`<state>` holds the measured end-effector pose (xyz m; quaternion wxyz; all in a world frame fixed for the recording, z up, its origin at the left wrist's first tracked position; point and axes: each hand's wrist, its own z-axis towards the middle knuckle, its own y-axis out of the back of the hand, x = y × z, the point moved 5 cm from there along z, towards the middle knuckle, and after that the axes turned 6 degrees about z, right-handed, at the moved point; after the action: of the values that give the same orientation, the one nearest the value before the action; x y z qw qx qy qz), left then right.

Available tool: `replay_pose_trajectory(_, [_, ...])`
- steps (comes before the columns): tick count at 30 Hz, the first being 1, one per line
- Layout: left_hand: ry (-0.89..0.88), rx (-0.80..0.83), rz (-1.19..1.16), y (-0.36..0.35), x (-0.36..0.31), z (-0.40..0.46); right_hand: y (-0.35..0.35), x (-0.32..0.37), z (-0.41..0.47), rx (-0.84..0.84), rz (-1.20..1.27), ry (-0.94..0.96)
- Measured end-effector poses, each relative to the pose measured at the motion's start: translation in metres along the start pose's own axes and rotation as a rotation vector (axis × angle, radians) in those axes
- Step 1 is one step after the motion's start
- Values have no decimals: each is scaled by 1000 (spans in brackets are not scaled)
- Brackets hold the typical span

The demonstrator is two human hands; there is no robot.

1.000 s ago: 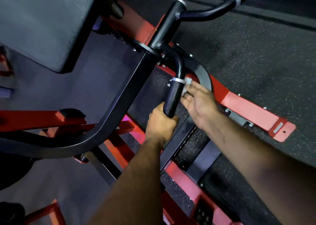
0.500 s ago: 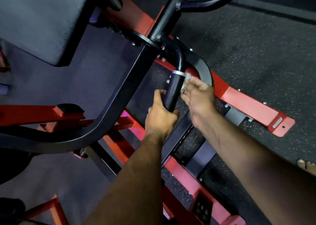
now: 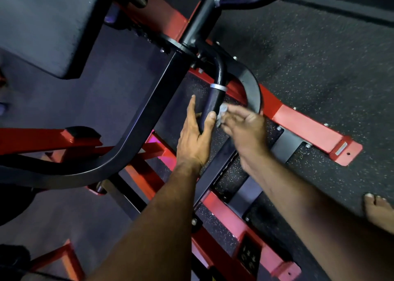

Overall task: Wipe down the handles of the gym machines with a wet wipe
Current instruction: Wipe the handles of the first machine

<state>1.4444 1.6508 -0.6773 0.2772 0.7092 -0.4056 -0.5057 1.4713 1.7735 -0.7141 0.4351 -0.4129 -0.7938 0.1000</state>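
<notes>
- The left hand (image 3: pixel 195 135) has loosened its fist; fingers now straight, thumb resting on the handle (image 3: pixel 211 106).
- The right hand (image 3: pixel 243 127), blurred, has slid its pinched wet wipe (image 3: pixel 221 112) down to the handle's 4 o'clock side.

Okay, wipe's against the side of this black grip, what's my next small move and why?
Probably slide the wipe up the grip toward the silver ring. The right hand presses the wipe low on the grip's right side, and the stretch above it is bare. The left hand, thumb against the grip's lower end, can steady it.
</notes>
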Motion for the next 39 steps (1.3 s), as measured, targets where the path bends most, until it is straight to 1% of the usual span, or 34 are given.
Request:
replay_pose_trajectory(3, [6,19,-27,0,3,1,4,-35,-26,49,-70,-87])
replay_pose_trajectory(6, [23,35,-32,-1,2,0,2,-57,-44,54,-19,-205])
replay_pose_trajectory(8, [29,18,-37,-1,2,0,2,-55,-46,32,16,-246])
replay_pose_trajectory(10, [11,-5,-41,0,3,1,-1,-43,-36,21,28,-218])
replay_pose_trajectory(14, [0,-2,-62,-2,6,2,-5,-8,-3,-17,115,-93])
replay_pose_trajectory(17, [4,-11,-65,-1,8,2,-3,-1,3,-15,111,-71])
replay_pose_trajectory(20, [18,-12,-77,0,8,3,-1,-23,-17,20,31,-104])
replay_pose_trajectory(23, [19,-14,-82,-1,6,1,1,-49,-41,34,-25,-200])
replay_pose_trajectory(25, [10,-33,-86,-1,7,2,-1,-56,-49,28,-23,-250])
replay_pose_trajectory(27, [30,-43,-78,-2,11,4,-3,-51,-47,4,-42,-247])
replay_pose_trajectory(31, [27,-64,-105,0,10,2,-8,-1,-16,-40,26,-105])
replay_pose_trajectory(33, [16,-70,-94,2,7,1,-7,28,6,-58,9,-10])
replay_pose_trajectory(34, [18,-77,-88,3,6,2,-7,40,16,-58,-57,69])
replay_pose_trajectory(36, [24,-105,-91,4,7,3,-8,61,23,-21,-312,290])
replay_pose_trajectory(39, [88,-216,-140,5,14,1,-14,77,15,166,-729,645])
